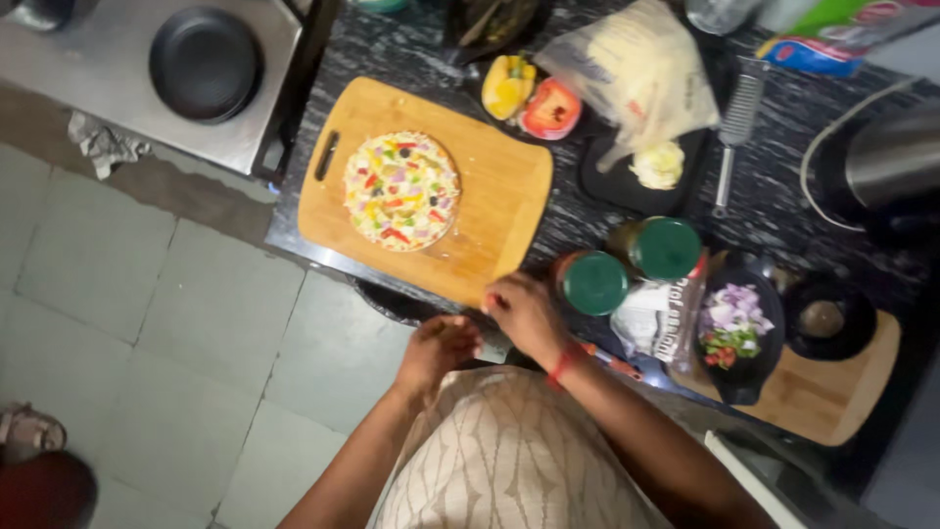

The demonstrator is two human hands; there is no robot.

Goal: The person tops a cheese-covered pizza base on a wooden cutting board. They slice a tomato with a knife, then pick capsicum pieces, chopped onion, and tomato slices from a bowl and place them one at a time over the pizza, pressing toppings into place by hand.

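Hands meeting at near counter edge: we're curling right hand (524, 313) and left hand (438, 348) loosely, grip unclear, pizza (401, 190) sitting on cutting board (490, 211) beyond.

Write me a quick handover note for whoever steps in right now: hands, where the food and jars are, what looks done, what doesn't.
Left hand and right hand: together at the counter's near edge, just below the cutting board; whether they hold anything cannot be told.
Pizza: on the board, already topped with chopped vegetables.
Two green-lidded jars: right of the right hand, lids on.
Bowl of chopped vegetables: farther right.
Bag of shredded cheese: behind the board.
Not yet done: the pizza looks unbaked and uncut.
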